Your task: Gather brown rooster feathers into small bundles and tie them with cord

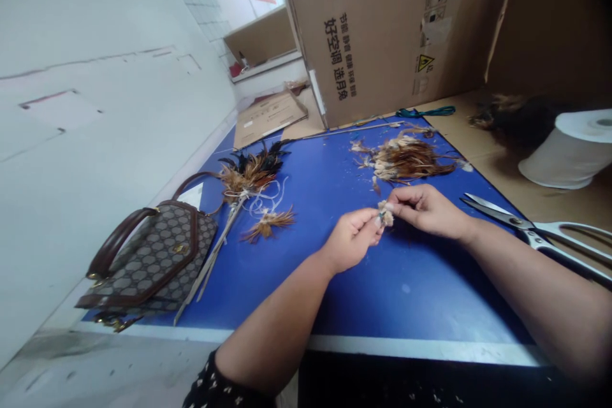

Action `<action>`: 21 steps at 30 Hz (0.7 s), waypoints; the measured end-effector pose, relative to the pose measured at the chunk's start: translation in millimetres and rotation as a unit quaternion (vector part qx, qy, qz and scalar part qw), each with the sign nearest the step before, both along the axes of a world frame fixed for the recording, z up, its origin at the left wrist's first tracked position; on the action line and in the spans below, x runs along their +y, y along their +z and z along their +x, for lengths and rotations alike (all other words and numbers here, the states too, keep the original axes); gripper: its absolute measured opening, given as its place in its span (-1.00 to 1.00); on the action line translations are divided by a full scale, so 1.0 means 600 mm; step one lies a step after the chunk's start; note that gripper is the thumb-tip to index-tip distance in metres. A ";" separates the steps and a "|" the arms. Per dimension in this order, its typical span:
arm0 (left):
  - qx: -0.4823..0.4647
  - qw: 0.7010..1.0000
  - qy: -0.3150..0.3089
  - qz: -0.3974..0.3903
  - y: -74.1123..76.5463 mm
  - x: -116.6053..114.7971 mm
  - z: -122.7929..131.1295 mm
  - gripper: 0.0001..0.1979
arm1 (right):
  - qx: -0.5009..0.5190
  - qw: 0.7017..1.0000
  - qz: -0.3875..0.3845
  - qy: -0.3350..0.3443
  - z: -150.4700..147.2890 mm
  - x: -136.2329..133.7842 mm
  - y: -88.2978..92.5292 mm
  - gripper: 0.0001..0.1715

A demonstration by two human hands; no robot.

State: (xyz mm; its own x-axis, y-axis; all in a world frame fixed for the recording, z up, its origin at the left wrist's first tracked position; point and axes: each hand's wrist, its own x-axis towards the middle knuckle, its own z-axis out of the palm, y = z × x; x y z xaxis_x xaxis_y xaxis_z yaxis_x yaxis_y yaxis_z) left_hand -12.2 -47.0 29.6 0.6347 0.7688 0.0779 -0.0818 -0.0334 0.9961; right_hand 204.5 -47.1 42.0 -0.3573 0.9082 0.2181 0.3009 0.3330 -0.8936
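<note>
Both hands meet over the blue table mat (296, 280). My left hand (356, 237) pinches a small tan feather tuft (387, 217) between thumb and fingers. From the right, my right hand (423, 210) grips the upper side of the same tuft with its fingertips. Just beyond them lies a loose pile of brown and cream feathers (411, 156). Off to the left, a bundle of black and brown feathers (253, 172) sits on thin sticks, with white string (275, 197) looped beside it. A smaller tan feather bunch (268, 225) rests nearer me.
A patterned handbag (167, 248) with a brown handle stands at the left, against the wall. White-handled scissors (530, 226) lie open by my right forearm. A big cardboard box (382, 32) rises behind the table. To the right are a white spool (568, 146) and a dark feather heap (519, 121).
</note>
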 end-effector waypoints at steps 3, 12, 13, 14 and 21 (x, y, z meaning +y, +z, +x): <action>-0.046 0.996 0.072 -0.021 -0.006 0.007 0.006 -0.59 | -0.022 0.999 0.038 -0.028 -0.013 -0.002 -0.012 -0.53; 0.162 0.941 0.181 0.234 -0.040 0.028 -0.005 -0.84 | -0.227 0.934 0.266 0.076 -0.042 -0.026 -0.004 -0.73; 0.191 0.930 0.156 0.272 -0.037 0.027 -0.007 -0.86 | -0.234 0.932 0.264 0.083 -0.039 -0.027 0.001 -0.73; 0.213 0.922 0.122 0.299 -0.033 0.024 -0.010 -0.86 | -0.232 0.934 0.259 0.084 -0.036 -0.026 0.006 -0.73; 0.098 0.968 -0.034 0.230 0.008 0.001 -0.013 -0.74 | -0.041 0.997 0.061 0.031 -0.005 -0.006 0.010 -0.50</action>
